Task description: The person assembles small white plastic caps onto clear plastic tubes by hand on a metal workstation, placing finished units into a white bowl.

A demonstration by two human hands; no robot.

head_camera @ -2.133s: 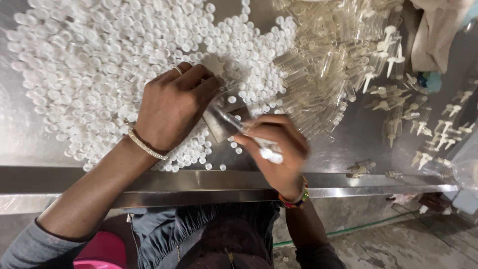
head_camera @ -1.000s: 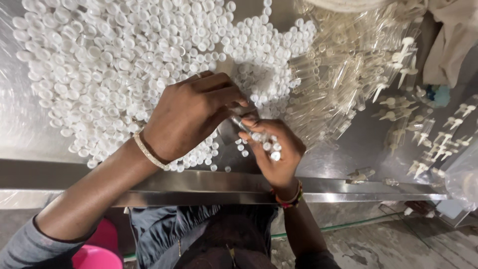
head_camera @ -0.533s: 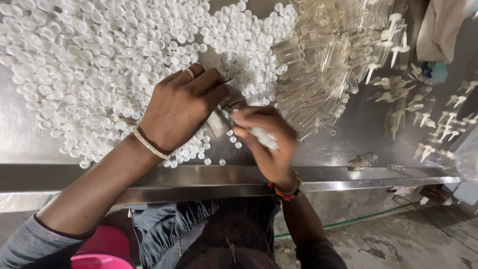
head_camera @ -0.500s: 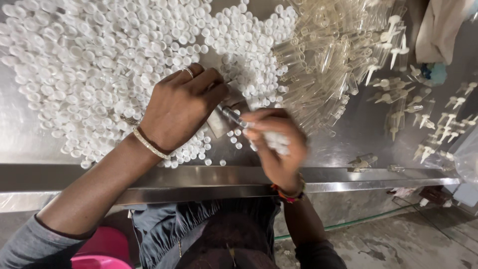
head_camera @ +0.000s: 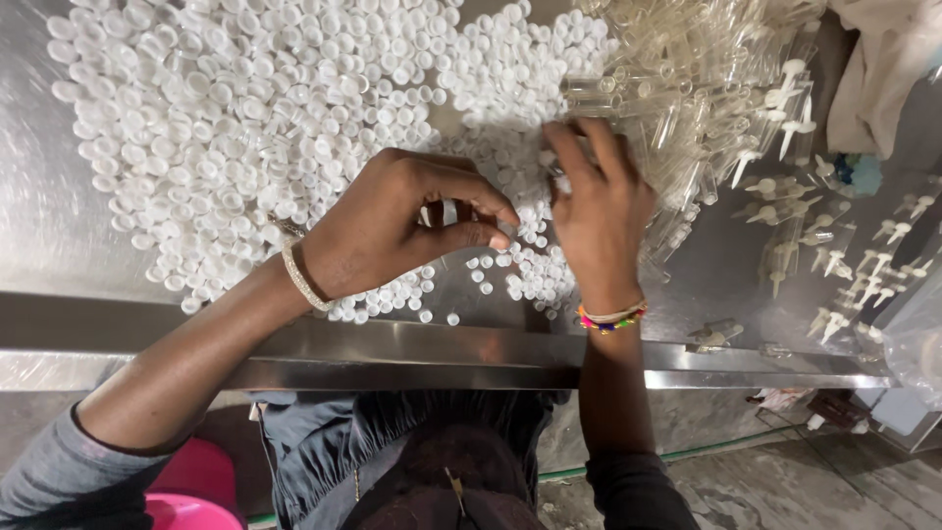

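Note:
My left hand (head_camera: 402,221) hovers over the near edge of a big heap of small white caps (head_camera: 245,128), thumb and fingertips pinched together on a white cap. A pale bangle sits on that wrist. My right hand (head_camera: 601,211), with a coloured bead bracelet, lies palm down further back. Its fingers are stretched out and apart, touching the edge of a pile of clear plastic tubes (head_camera: 687,88). Nothing shows inside that hand.
The caps and tubes lie on a steel table (head_camera: 98,245) with a raised front rim (head_camera: 442,344). Several tubes fitted with white caps (head_camera: 834,226) are scattered at the right. A pale cloth (head_camera: 883,69) hangs top right, and a pink bucket (head_camera: 196,496) stands below.
My right hand has left the spot beside the left hand and reached back onto the clear tubes. The tube that was held between both hands is gone from view.

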